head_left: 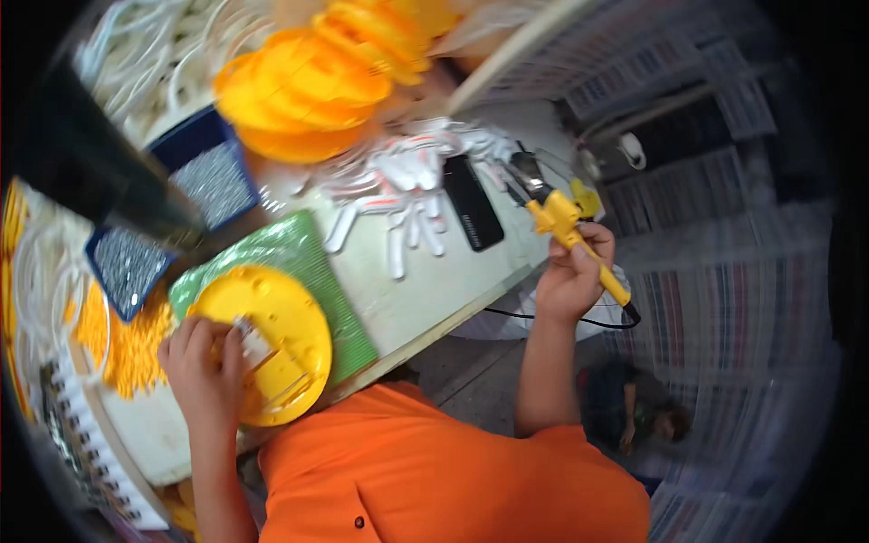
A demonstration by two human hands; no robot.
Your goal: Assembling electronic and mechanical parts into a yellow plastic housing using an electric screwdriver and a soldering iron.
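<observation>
The yellow tool (552, 215) is gripped in the right hand (572, 276), with the fingers and thumb pressed around its handle and its metal end pointed up and away from the body. The left hand (201, 364) is curled at the edge of a yellow round piece (303, 317), with the fingertips beside a small white part (256, 347) on top; whether that part is pinched cannot be told, as the spot is blurred. The round piece is set on a green sheet (351, 348) on the table (391, 312). A black phone (473, 204) is placed near the tool, beside a heap of white strips (418, 167). Farther off, yellow discs (299, 90) are piled up. Silver bits (215, 185) are held within blue walls (192, 129), partly hidden by a dark post (109, 172). Small orange-yellow pieces (127, 348) are heaped left of the green sheet.
</observation>
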